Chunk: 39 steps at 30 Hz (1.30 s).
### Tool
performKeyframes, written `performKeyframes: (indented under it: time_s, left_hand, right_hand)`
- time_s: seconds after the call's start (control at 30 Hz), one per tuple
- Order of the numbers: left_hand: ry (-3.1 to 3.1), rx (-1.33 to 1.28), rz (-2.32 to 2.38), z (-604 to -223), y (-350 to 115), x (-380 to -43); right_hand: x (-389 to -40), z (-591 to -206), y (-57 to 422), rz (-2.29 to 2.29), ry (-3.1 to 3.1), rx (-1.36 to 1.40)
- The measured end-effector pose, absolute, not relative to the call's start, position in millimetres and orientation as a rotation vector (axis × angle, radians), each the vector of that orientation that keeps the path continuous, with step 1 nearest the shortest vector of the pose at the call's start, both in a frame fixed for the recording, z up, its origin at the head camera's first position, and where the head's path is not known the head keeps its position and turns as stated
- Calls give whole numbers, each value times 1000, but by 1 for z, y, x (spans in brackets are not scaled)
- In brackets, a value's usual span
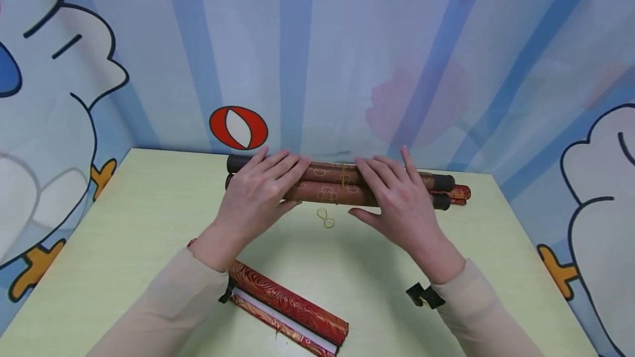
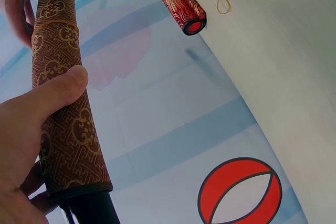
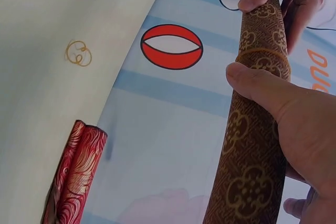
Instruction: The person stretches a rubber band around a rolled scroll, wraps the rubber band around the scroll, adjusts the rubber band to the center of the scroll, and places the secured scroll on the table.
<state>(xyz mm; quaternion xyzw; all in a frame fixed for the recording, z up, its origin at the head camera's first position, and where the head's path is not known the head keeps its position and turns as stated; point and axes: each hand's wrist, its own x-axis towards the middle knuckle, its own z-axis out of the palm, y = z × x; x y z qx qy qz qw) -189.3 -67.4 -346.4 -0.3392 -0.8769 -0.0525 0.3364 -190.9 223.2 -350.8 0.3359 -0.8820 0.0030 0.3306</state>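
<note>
Okay, pale table fills the lower frame; brown rolls, with an orange band round them, sit mid-frame near its back edge. Left hand and right hand both grasp them, thumbs on the near side. Red roll lower centre, second red one right of centre, thin yellow loop just below centre. Step looks like lifting or setting down the banded rolls, can't tell which; next move probably calls for keeping both ends level.

I saw two parallel rolls beneath the hands at the back of the counter, a jutting scroll at their right end; before them lay a looped cord, then a slanting scroll.
</note>
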Motion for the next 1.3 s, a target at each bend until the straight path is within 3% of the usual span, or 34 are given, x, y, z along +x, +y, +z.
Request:
performKeyframes:
  time_s: [1.3]
  left_hand:
    - [-2360,-894,-121,-352,-69,-189]
  right_hand:
    - [-187,-360,253,32,-2348,858]
